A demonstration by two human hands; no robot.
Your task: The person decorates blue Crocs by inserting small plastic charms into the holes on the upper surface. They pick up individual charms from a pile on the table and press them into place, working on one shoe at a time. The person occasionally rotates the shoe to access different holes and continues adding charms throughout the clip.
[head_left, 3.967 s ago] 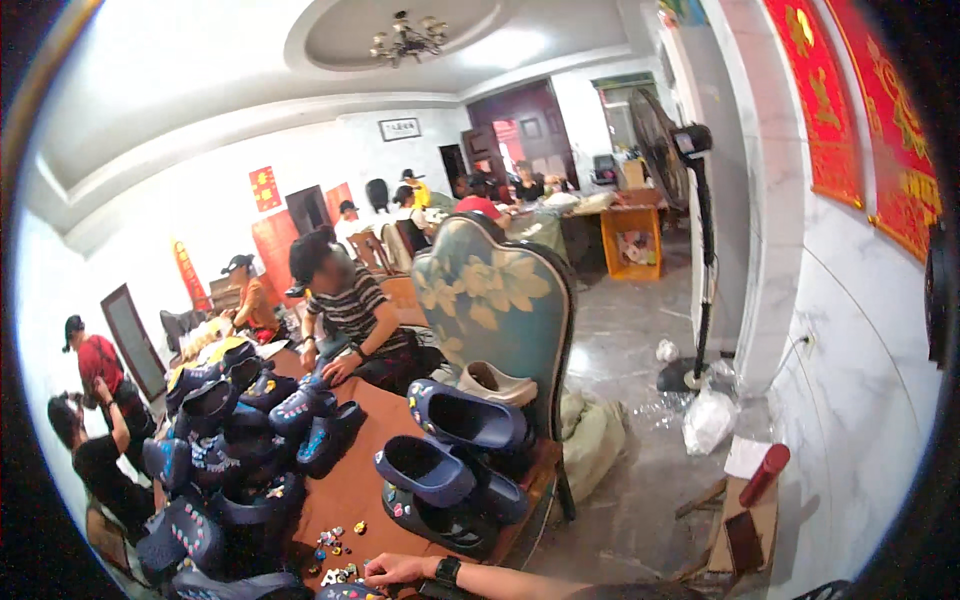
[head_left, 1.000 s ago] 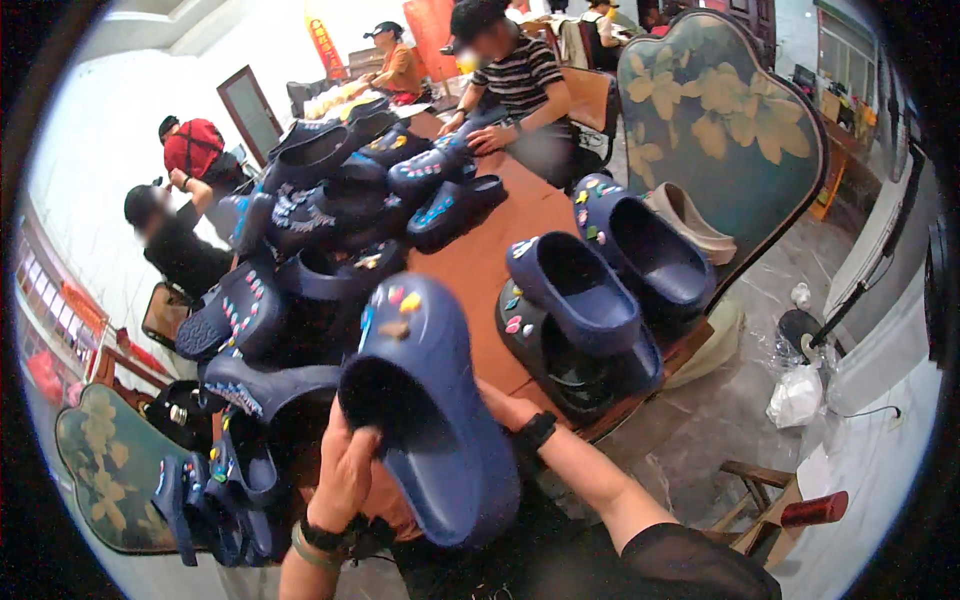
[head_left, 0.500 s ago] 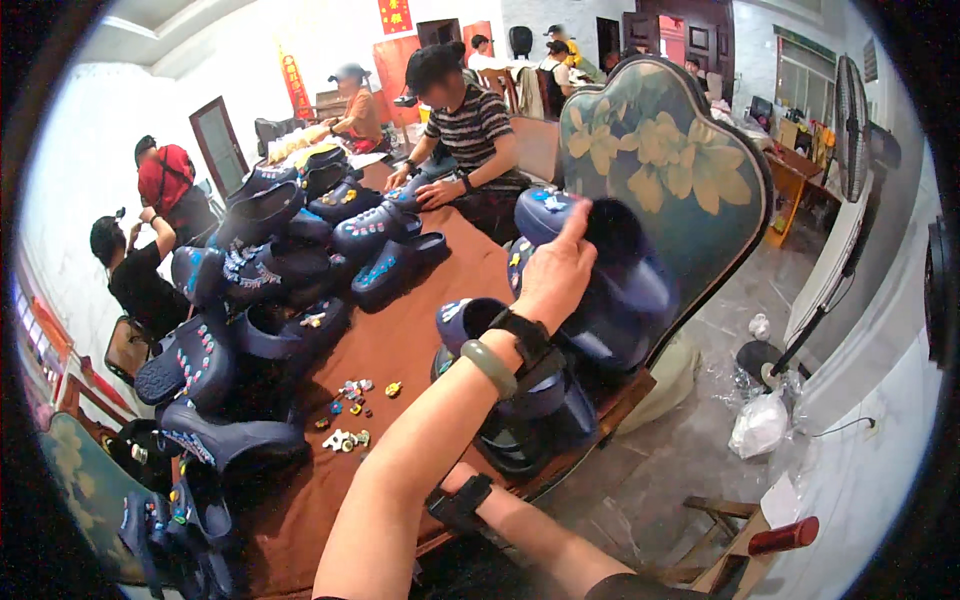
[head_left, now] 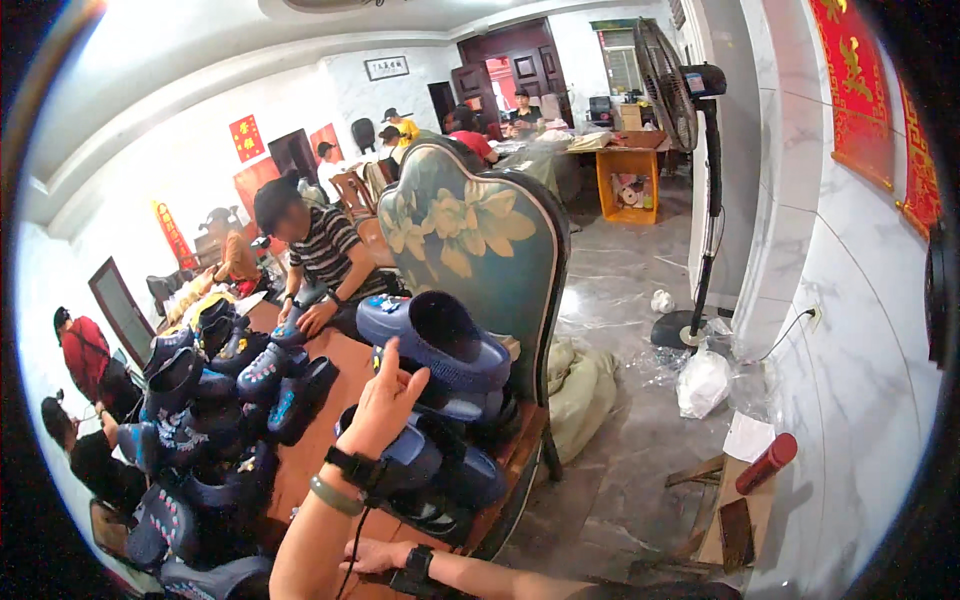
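Observation:
A dark blue clog (head_left: 465,368) with small charms on its toe rests on top of a stack of other blue clogs (head_left: 470,475) at the table's right edge. My left hand (head_left: 385,405) is just in front of that top clog, its index finger pointing up and the fingers apart, with nothing held. A bangle and a dark watch circle the left wrist. Lower down, my right hand (head_left: 378,555) reaches in from the right over the near part of the brown table (head_left: 310,455). Its fingers appear stretched out with nothing in them, partly behind a thin dark cord.
A heap of charm-covered clogs (head_left: 205,430) fills the table's left side. Across it a person in a striped shirt (head_left: 325,250) handles a clog. A padded floral chair back (head_left: 480,230) rises behind the stack. A standing fan (head_left: 665,85) and wooden stool (head_left: 735,510) are at right.
My left hand has let go of the blue clog, now resting on the stack. The view has swung right, so the table and heap sit further left.

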